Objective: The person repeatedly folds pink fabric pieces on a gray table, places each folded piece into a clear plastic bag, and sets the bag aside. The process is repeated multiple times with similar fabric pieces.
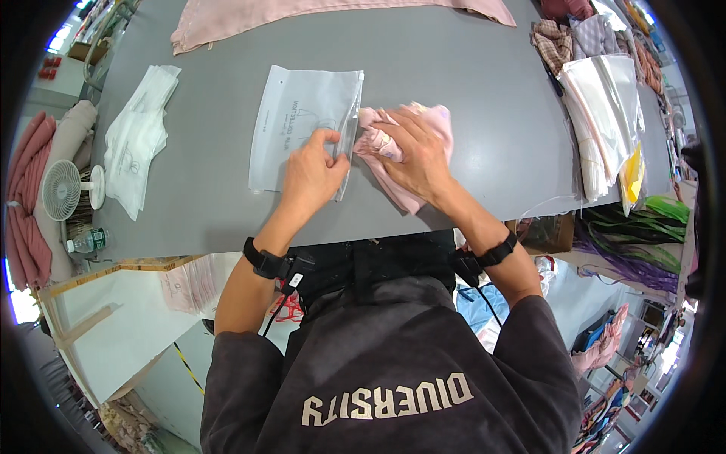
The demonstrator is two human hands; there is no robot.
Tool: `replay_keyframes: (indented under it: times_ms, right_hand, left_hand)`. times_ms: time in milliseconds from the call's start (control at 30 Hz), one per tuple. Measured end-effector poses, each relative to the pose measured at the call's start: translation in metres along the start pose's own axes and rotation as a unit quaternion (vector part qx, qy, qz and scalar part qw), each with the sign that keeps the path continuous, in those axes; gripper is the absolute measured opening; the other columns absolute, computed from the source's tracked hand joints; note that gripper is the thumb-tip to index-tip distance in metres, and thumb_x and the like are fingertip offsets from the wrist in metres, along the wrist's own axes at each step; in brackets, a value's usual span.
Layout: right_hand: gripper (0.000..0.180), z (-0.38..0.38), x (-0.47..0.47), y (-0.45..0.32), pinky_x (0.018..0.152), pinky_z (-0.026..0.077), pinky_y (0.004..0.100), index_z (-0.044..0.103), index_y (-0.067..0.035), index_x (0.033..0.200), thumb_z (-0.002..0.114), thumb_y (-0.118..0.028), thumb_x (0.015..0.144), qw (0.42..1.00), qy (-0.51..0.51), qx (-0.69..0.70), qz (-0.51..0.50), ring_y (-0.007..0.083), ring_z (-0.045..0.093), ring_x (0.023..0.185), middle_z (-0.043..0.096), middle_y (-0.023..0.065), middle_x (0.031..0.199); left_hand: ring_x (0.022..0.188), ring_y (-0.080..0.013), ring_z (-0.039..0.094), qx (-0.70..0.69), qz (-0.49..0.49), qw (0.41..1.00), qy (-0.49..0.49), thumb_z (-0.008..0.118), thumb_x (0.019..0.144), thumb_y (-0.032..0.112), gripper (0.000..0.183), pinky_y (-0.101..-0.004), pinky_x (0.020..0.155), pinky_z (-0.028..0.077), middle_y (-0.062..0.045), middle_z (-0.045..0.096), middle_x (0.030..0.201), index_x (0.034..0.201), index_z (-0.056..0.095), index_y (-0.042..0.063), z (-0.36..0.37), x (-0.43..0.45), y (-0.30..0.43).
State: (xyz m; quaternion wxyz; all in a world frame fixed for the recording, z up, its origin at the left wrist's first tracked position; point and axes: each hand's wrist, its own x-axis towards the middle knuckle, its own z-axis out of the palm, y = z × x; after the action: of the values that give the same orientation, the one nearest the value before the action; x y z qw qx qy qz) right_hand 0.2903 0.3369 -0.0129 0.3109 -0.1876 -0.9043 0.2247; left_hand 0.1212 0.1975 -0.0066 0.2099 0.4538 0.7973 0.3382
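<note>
A frosted plastic zip bag (272, 147) with printing lies flat on the grey table. Over its zip edge is my left hand (315, 164), thumb and forefinger curled with a gap between them and nothing seen in the gap. Just right of the bag lies a folded pink cloth item (439, 122) with small pale prints. My right hand (417, 156) is on it, fingers closed around a bunched, gathered part of the fabric. The left end of the cloth sits close beside the bag's zip edge. My right fingertips are partly hidden in the folds.
More frosted bags (139, 136) are piled at the left, near a small white fan (62, 190) and a plastic bottle (91, 241). Pink fabric (340, 10) spans the far side. A stack of clear-wrapped packets (601, 119) and folded checked cloths (553, 45) line the right.
</note>
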Motion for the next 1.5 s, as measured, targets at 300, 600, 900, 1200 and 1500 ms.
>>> replay_keyframes:
  times_ms: [300, 600, 900, 1200, 1500]
  right_hand:
    - [0.063, 0.052, 0.038, -0.018, 0.129, 0.018, 0.0517, 0.062, 0.011, 0.129, 0.063, -0.037, 0.087, 0.984, -0.139, -0.107, -0.042, 0.0435, 0.029, 0.154, 0.042, 0.0336, 0.155]
    - [0.045, 0.064, 0.041, -0.088, 0.113, 0.041, 0.045, 0.074, -0.002, 0.113, 0.068, -0.031, 0.08, 0.867, -0.474, -0.025, -0.15, 0.0371, 0.054, 0.132, 0.06, 0.0249, 0.138]
    - [0.066, 0.073, 0.043, -0.083, 0.111, 0.037, 0.057, 0.057, -0.003, 0.139, 0.066, -0.045, 0.089, 0.982, -0.156, -0.031, -0.099, 0.0471, 0.047, 0.135, 0.051, 0.0307, 0.145]
    - [0.046, 0.066, 0.086, -0.052, 0.093, 0.046, 0.0486, 0.065, -0.005, 0.115, 0.07, -0.039, 0.085, 0.976, -0.185, -0.101, 0.05, 0.0419, 0.055, 0.117, 0.058, 0.0245, 0.121]
    - [0.039, 0.058, 0.07, -0.074, 0.084, 0.043, 0.0488, 0.066, -0.004, 0.099, 0.074, -0.034, 0.077, 0.986, -0.022, -0.06, -0.153, 0.0363, 0.055, 0.1, 0.057, 0.0156, 0.103]
  left_hand:
    - [0.068, -0.0224, 0.067, -0.096, 0.107, 0.988, 0.056, 0.072, 0.091, 0.009, 0.029, -0.0343, 0.063, 0.052, -0.011, 0.067, 0.081, 0.118, 0.065, 0.004, -0.02, -0.008, 0.006]
    - [0.081, -0.0245, 0.064, -0.003, 0.148, 0.983, -0.104, 0.078, 0.088, 0.014, 0.018, -0.0366, 0.076, 0.053, -0.01, 0.068, 0.106, 0.102, 0.077, 0.004, -0.071, 0.07, -0.039]
    - [0.063, -0.0206, 0.064, 0.164, 0.038, 0.967, 0.189, 0.078, 0.092, 0.019, 0.015, -0.0302, 0.06, 0.051, -0.008, 0.069, 0.075, 0.097, 0.078, 0.004, -0.089, -0.031, -0.03]
    - [0.057, -0.0082, 0.063, -0.246, -0.134, 0.958, -0.066, 0.075, 0.097, 0.033, 0.037, -0.0256, 0.053, 0.051, -0.004, 0.069, 0.067, 0.082, 0.074, -0.001, -0.036, -0.072, -0.014]
    - [0.053, -0.0078, 0.062, -0.267, -0.185, 0.943, -0.065, 0.074, 0.099, 0.036, 0.04, -0.0237, 0.045, 0.046, -0.004, 0.068, 0.065, 0.082, 0.073, 0.0, -0.041, -0.091, -0.019]
